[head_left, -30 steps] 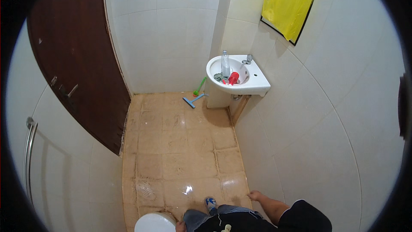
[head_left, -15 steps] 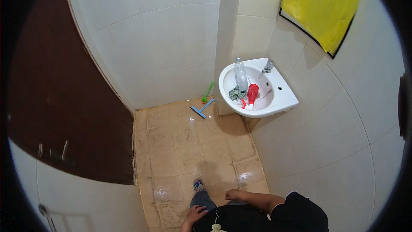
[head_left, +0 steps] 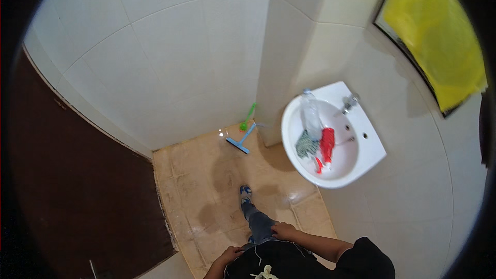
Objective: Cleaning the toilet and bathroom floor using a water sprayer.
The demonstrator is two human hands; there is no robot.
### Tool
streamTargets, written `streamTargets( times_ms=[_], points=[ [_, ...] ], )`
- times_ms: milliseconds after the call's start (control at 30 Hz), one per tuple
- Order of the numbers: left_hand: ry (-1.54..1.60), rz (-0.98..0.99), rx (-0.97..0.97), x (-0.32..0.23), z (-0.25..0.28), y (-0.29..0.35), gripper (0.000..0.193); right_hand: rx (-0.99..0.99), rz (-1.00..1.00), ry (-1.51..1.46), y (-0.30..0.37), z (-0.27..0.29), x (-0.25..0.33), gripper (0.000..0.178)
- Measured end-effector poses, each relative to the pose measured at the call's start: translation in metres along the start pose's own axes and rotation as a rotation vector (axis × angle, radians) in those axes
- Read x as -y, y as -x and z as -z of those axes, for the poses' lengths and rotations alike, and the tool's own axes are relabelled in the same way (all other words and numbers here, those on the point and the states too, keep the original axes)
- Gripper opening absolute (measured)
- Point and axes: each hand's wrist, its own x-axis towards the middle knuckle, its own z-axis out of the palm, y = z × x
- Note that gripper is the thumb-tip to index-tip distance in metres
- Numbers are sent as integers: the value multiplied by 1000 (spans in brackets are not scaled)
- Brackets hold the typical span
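My right hand point(head_left: 283, 231) is at the front of my grey-blue trousers point(head_left: 259, 223), fingers curled in against the cloth. Over on the other side, my left hand point(head_left: 231, 254) lies by the hip with its fingers stretched along the trousers. Neither hand carries a separate object. Ahead to the right is a white washbasin point(head_left: 290, 147). In its bowl are a clear plastic bottle point(head_left: 310, 116), a red bottle point(head_left: 327, 143) with a red-and-white spray head point(head_left: 319, 165), and a crumpled grey-green cloth point(head_left: 307, 144).
A blue squeegee point(head_left: 238, 145) and a green brush point(head_left: 244, 125) lie by the far wall. The dark door point(head_left: 88, 175) stands at left. A tap point(head_left: 350, 104) is on the basin; yellow sheeting point(head_left: 436, 36) covers a framed panel. The tan floor point(head_left: 191, 175) looks wet.
My view has shifted forward, and the basin appears larger and closer. One foot has stepped ahead. My right hand has come onto the trousers; my left hand has moved back toward the hip.
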Motion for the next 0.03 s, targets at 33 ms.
streamTargets(
  times_ms=[33],
  points=[
    [-76, -14, -22, -9, 24, -4, 37, 32, -15, 9, -27, 20, 8, 38]
  ],
)
